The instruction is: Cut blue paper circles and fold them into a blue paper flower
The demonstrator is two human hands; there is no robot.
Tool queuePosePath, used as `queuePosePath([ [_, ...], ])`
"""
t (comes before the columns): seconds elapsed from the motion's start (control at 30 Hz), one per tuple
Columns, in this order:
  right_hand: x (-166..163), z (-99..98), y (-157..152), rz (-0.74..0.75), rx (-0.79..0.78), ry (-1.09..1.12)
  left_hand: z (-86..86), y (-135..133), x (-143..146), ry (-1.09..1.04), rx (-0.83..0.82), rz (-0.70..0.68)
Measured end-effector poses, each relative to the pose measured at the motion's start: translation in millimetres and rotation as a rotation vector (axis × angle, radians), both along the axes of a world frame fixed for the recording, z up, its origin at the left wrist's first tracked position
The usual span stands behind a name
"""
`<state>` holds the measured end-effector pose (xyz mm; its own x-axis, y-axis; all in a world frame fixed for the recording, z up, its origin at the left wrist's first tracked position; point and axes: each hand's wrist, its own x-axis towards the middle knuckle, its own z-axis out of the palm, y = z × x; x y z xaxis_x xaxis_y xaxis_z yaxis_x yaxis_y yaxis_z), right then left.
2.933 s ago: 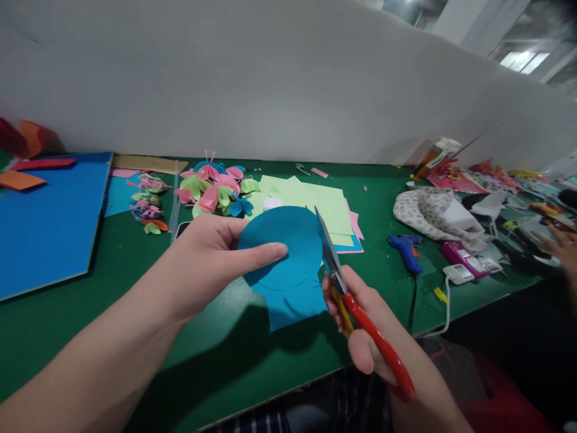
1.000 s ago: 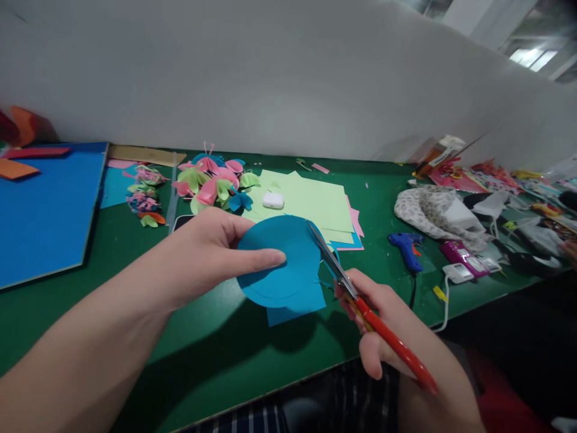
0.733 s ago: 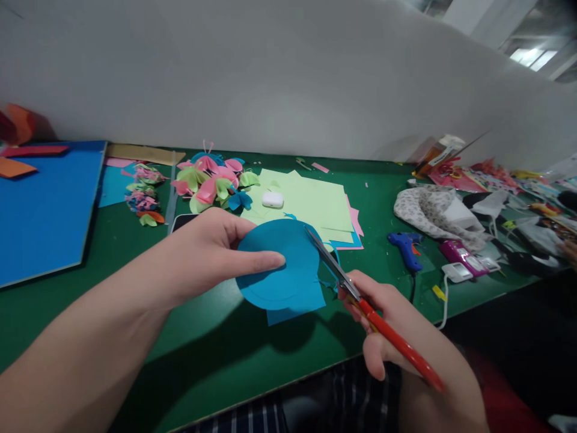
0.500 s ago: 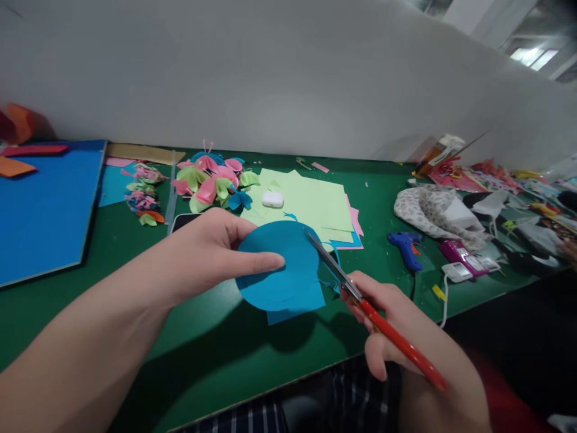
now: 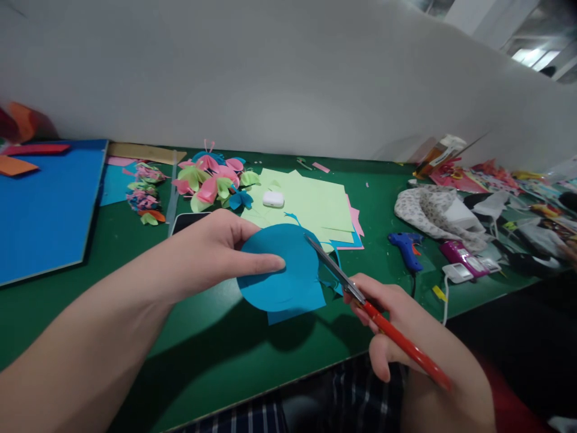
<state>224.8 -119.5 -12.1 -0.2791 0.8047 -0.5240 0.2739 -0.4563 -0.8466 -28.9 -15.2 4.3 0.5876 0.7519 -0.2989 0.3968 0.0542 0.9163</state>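
Observation:
My left hand pinches a teal paper sheet that is cut round along its top and still square at the bottom, held just above the green table. My right hand grips red-handled scissors. Their blades lie against the paper's right edge, and a thin teal offcut curls away there.
Light green and pink paper sheets with a white earbud case lie behind. Paper flowers sit at the back left, beside a blue board. A blue glue gun, a patterned cloth and craft clutter fill the right.
The scissors have worked further round the paper's right edge, and a thin teal strip has come away. My right hand has dropped lower and to the right. My left hand keeps its hold.

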Motion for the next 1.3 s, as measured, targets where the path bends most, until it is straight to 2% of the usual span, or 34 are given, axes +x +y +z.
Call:
queuePosePath([
  [0.1,9,0.3,0,0.037,0.015,-0.021,-0.8,1,0,-0.024,0.007,0.013],
  [0.23,32,4.7,-2,0.064,0.246,-0.082,-0.5,3,-1,-0.030,-0.011,0.016],
  [0.33,36,3.4,-1,-0.087,0.417,-0.028,-1.5,2,3,0.036,0.028,-0.014],
  [0.4,27,-2.5,2,-0.204,0.506,-0.005,-4.6,0,9,0.135,0.104,-0.053],
  [0.47,10,-10.6,8,-0.384,0.701,0.068,-9.7,-5,17,0.227,0.176,-0.129],
  [0.5,0,-14.5,11,-0.368,0.769,0.090,-12.5,-8,21,0.255,0.209,-0.169],
  [0.57,-17,-20.3,17,-0.257,0.805,0.017,-17.0,-14,27,0.281,0.276,-0.221],
  [0.67,-31,-23.2,22,-0.090,0.754,-0.093,-19.2,-20,32,0.324,0.349,-0.249],
  [0.73,-35,-23.9,25,-0.076,0.721,-0.103,-18.6,-21,34,0.339,0.359,-0.248],
  [0.83,-37,-28.3,28,-0.225,0.733,-0.058,-18.9,-21,37,0.269,0.326,-0.136],
  [1.03,-45,-45.6,32,-0.645,0.733,0.182,-30.7,-28,48,-0.202,0.073,0.283],
  [1.13,-46,-49.9,32,-0.715,0.718,0.213,-34.9,-32,51,-0.310,0.023,0.379],
  [1.3,-47,-50.2,31,-0.708,0.696,0.233,-34.8,-32,50,-0.307,0.029,0.412],
])
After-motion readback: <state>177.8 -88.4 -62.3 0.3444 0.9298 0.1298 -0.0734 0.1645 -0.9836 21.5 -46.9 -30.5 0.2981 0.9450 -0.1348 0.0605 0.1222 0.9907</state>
